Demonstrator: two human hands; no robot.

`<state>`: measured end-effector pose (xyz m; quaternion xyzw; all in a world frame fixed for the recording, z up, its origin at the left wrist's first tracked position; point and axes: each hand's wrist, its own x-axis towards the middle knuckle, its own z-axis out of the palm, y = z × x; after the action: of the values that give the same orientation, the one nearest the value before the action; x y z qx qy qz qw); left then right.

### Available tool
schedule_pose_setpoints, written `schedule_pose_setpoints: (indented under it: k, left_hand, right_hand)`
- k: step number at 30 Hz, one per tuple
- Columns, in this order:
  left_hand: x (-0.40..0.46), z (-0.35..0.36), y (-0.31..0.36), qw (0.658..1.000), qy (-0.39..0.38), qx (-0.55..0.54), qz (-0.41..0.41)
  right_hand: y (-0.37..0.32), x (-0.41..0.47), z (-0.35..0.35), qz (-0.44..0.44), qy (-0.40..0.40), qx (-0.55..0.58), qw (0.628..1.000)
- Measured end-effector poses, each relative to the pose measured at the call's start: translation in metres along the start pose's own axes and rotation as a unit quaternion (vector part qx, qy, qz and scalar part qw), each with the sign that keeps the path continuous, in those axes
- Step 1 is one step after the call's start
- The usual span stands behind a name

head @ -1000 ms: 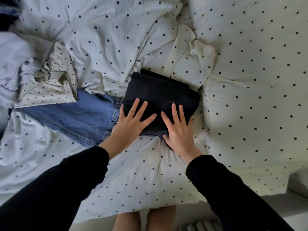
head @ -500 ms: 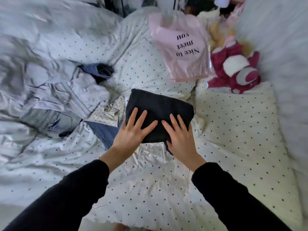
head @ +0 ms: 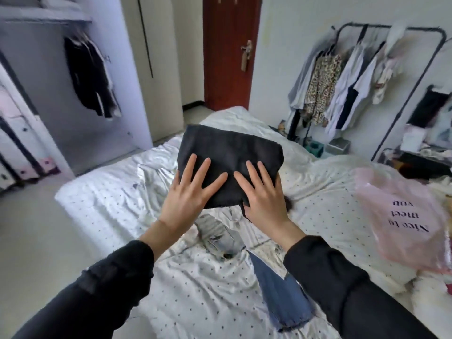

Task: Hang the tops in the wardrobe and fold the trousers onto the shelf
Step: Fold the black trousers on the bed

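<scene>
A folded pair of black trousers [head: 230,155] is held up in the air over the bed. My left hand [head: 189,194] and my right hand [head: 263,194] grip its near edge, fingers spread flat on top, thumbs hidden underneath. Below them on the dotted bedding [head: 117,196] lie blue jeans [head: 278,289] and a pale grey denim garment [head: 220,236]. The open wardrobe [head: 36,77] is at the far left, with dark tops [head: 90,77] hanging from its rail.
A pink plastic bag [head: 403,216] sits on the bed at the right. A black clothes rack [head: 354,77] full of garments stands against the right wall. A red-brown door [head: 230,52] is straight ahead. Bare floor [head: 29,228] lies between bed and wardrobe.
The black trousers have been lifted off the bed in both hands. My view has swung up from the bedding to the room, wardrobe and door.
</scene>
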<state>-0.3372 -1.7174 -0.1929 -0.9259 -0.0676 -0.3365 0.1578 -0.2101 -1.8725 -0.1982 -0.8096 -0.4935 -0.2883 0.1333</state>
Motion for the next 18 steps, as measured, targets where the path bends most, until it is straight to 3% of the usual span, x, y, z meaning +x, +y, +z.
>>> schedule_pose_setpoints:
  k: [7,18]
  left_hand:
    - [-0.065,-0.04,-0.223,0.992,0.004,0.115,-0.053]
    - [-0.121,-0.008,-0.438,0.975,-0.088,0.165,-0.122]
  right_hand:
    - [-0.188,0.152,0.054,-0.096,0.081,0.066,0.99]
    - [-0.35,0.304,0.174,-0.174,0.068,0.139,0.972]
